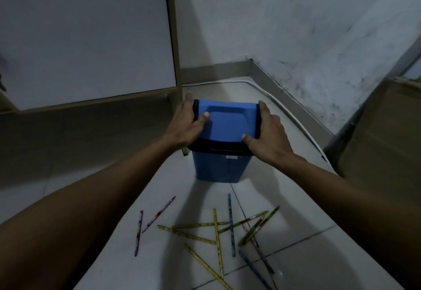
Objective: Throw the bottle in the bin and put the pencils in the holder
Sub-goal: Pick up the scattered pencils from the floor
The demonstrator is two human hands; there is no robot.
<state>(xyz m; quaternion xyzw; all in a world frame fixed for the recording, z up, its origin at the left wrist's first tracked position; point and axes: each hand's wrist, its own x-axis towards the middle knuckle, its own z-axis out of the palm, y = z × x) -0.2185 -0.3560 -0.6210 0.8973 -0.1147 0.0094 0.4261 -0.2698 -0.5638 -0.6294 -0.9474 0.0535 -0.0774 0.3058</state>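
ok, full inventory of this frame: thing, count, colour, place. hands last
bin: one, blue body with a blue swing lid in a dark rim, standing on the floor near the corner, centre of view.
pencils: about a dozen, mostly yellow, a few blue and purple-pink, scattered on the floor in front of the bin, several crossing.
cable: one, white, along the floor by the skirting.
cardboard box: one, brown, far right.
furniture panel: one, white with a wood edge, upper left.
bottle, holder: not in view.
left hand: on the lid's left side, thumb on top.
right hand: on the lid's right side, thumb on top.
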